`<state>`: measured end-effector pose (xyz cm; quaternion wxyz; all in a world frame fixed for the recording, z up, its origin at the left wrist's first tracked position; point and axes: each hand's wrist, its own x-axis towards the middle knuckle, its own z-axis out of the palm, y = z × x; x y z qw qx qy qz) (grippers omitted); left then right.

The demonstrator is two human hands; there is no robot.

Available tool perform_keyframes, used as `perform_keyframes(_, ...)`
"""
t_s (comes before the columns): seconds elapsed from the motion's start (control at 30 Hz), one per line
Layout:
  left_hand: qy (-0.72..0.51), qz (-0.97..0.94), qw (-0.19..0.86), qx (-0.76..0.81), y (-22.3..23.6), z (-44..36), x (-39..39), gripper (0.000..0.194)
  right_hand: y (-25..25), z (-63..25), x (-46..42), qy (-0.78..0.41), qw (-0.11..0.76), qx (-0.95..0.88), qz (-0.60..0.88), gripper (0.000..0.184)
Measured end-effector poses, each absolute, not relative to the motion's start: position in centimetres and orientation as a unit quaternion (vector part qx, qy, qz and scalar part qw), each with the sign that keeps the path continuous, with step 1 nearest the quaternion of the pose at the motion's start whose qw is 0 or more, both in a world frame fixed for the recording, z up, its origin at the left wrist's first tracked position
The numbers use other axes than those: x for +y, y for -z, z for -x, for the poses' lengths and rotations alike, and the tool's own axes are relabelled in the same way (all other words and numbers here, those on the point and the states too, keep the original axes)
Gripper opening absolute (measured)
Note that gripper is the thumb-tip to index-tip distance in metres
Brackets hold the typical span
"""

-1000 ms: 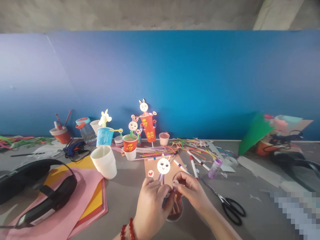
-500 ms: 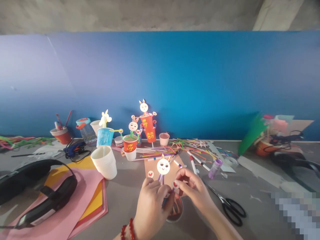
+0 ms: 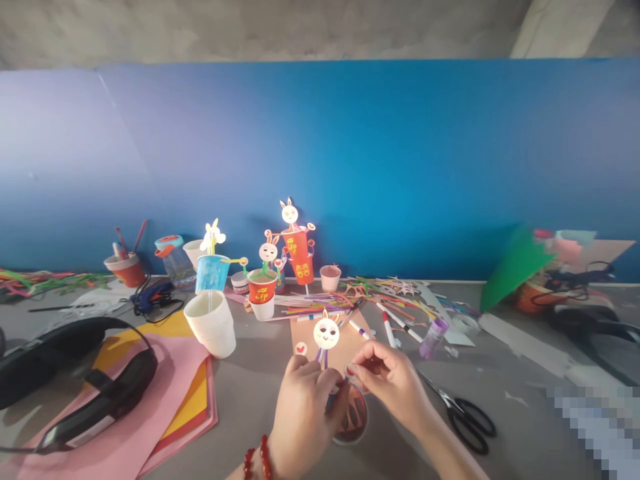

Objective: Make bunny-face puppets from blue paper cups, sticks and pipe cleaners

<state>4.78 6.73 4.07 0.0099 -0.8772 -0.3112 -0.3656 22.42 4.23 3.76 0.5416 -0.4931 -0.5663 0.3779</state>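
My left hand (image 3: 307, 400), with red beads at the wrist, is closed, pinching a purple pipe cleaner whose end shows at the fingertips. In my right hand (image 3: 387, 383), thumb and fingers are pressed on a small round paper disc (image 3: 349, 371), held against that end. Below my fingers is a paper cup (image 3: 356, 417), open side up and partly covered by my left hand. A white paper rabbit face (image 3: 326, 333) on purple stems stands just beyond my hands. Another disc with a red heart (image 3: 301, 349) shows above my left knuckles.
Black-handled scissors (image 3: 470, 423) and a purple glue stick (image 3: 433, 338) lie to the right. Stacked white cups (image 3: 213, 327), coloured paper (image 3: 185, 413) and headphones (image 3: 120, 393) are on the left. Rabbit cup figures (image 3: 299, 250) stand behind, beside several loose pipe cleaners (image 3: 315, 303).
My right fingers have turned and closed further over the disc, so its red heart is now mostly hidden. My left hand stays in place. The view has shifted slightly.
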Motion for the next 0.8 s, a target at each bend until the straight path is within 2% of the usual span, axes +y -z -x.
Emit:
perform_keyframes(0.17,0.358,0.879,0.02,-0.313,-4.0,-4.8,6.7,0.018,-3.5,-22.5,4.4,-0.408,0.517,-0.571,0.49,0.018)
perform_keyframes(0.27,0.354,0.882,0.027,-0.31,-4.0,-4.8,6.7,0.019,-3.2,-22.5,4.4,-0.385,0.498,-0.595,0.499,0.018)
perform_keyframes(0.43,0.343,0.883,0.025,-0.32,-3.8,-4.8,6.8,0.018,-2.6,-22.4,4.4,-0.363,0.518,-0.592,0.499,0.016)
perform_keyframes(0.67,0.338,0.878,-0.006,-0.338,-4.1,-4.9,6.7,0.016,-2.2,-21.6,4.6,-0.57,0.592,-0.382,0.423,0.023)
perform_keyframes(0.8,0.336,0.876,-0.007,-0.345,-3.8,-4.7,6.8,0.016,-2.5,-22.0,4.6,-0.607,0.641,-0.305,0.357,0.026)
